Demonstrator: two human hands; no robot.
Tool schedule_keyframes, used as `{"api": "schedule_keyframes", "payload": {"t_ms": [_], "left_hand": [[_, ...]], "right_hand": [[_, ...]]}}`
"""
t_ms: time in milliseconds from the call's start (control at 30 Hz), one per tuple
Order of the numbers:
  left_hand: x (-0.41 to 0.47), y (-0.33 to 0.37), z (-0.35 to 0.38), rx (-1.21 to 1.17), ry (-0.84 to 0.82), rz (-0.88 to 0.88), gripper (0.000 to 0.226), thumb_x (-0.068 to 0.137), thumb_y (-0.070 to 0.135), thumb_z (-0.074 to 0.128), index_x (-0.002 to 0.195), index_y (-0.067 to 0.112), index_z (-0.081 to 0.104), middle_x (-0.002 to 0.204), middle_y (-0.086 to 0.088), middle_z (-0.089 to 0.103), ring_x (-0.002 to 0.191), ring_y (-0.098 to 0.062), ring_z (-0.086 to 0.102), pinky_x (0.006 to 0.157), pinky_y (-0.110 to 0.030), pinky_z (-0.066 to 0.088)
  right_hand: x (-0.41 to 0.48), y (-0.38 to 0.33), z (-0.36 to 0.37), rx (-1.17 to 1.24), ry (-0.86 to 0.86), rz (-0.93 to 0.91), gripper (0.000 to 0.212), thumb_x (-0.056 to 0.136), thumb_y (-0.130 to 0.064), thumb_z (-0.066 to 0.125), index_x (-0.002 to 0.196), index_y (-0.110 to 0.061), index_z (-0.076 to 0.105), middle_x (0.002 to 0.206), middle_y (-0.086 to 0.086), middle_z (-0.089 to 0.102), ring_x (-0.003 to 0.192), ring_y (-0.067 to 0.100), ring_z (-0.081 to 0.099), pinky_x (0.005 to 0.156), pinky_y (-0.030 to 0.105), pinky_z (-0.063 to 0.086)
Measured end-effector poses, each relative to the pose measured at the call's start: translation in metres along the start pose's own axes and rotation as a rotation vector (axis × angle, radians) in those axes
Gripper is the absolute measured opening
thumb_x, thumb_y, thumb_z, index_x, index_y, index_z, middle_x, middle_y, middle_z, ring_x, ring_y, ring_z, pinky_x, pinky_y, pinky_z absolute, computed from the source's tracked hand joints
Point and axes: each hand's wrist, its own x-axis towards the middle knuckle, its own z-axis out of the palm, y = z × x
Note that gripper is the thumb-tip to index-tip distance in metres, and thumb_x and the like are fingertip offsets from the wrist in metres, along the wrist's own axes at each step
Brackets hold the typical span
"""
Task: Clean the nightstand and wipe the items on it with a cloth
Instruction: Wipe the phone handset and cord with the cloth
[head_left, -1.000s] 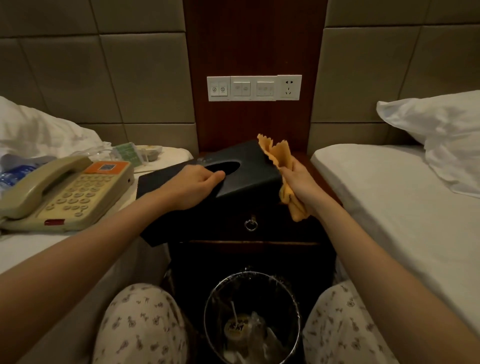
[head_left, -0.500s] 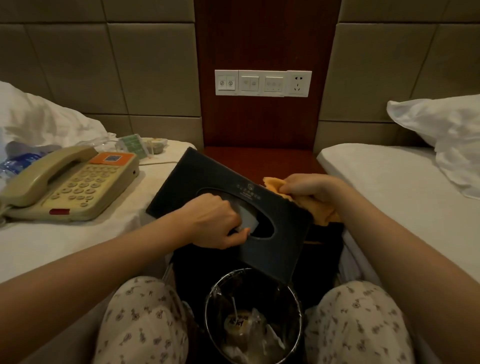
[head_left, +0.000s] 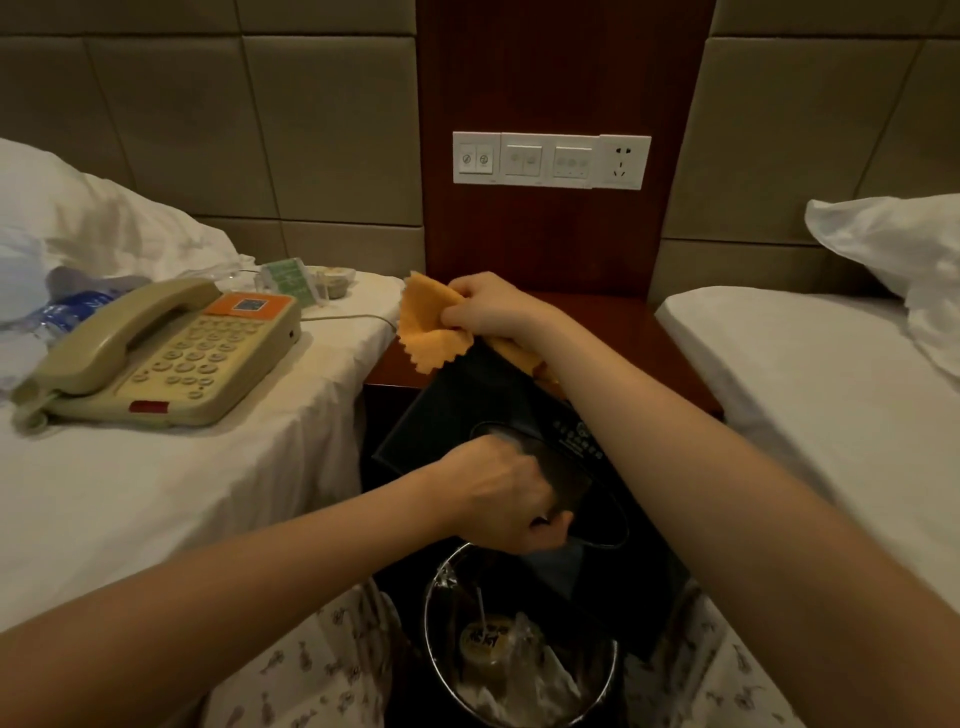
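Two hands work on one black tissue box (head_left: 452, 410); the left hand (head_left: 506, 496) has its grip clamped on the box at the oval opening, fingers hooked at the edge, and holds it tilted above the bin (head_left: 519, 649); the right hand (head_left: 493, 306) has its grip closed on one orange cloth (head_left: 434, 325), bunched at the far upper edge of the box, just beyond the left grip. I judge the step in hand is wiping the box, while the nightstand (head_left: 613, 332) top itself waits; its red wood shows bare behind the right grip. The next move, I think, calls for drawing the cloth along the box toward the left grip, with the left grip firm so the box does not slip into the bin. Counted: one box, one cloth, one bin, one telephone (head_left: 156, 353) on the bed (head_left: 156, 493), far to the left of both grips; two pillows.
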Motion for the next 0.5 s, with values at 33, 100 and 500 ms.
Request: {"api": "schedule_keyframes", "payload": {"t_ms": [33, 100, 500], "left_hand": [[0.001, -0.001, 0.001, -0.006, -0.018, -0.011, 0.052, 0.100, 0.042, 0.022, 0.075, 0.010, 0.055, 0.058, 0.002, 0.041, 0.046, -0.012, 0.033, 0.045, -0.021, 0.020], [0.002, -0.005, 0.003, -0.038, -0.048, -0.021, 0.057, 0.100, 0.043, 0.021, 0.081, 0.009, 0.062, 0.065, -0.001, 0.052, 0.054, -0.017, 0.047, 0.047, -0.024, 0.029], [0.001, 0.000, 0.024, -0.172, -0.039, 0.014, 0.059, 0.098, 0.045, 0.021, 0.075, 0.007, 0.059, 0.057, 0.001, 0.045, 0.051, -0.016, 0.044, 0.060, -0.026, 0.040]], "right_hand": [[0.002, -0.002, 0.001, -0.038, -0.021, -0.020, 0.003, 0.087, -0.013, 0.052, 0.089, -0.012, 0.055, 0.077, 0.002, 0.049, 0.073, 0.015, 0.049, 0.063, 0.025, 0.038], [0.003, -0.008, 0.006, -0.176, -0.079, -0.091, 0.007, 0.086, -0.014, 0.054, 0.090, -0.013, 0.059, 0.078, 0.000, 0.051, 0.070, 0.013, 0.050, 0.062, 0.024, 0.040], [-0.011, -0.032, 0.031, -0.652, -0.309, -0.222, 0.029, 0.090, -0.017, 0.052, 0.062, -0.017, 0.044, 0.064, -0.001, 0.046, 0.055, 0.011, 0.041, 0.054, 0.022, 0.035]]}}
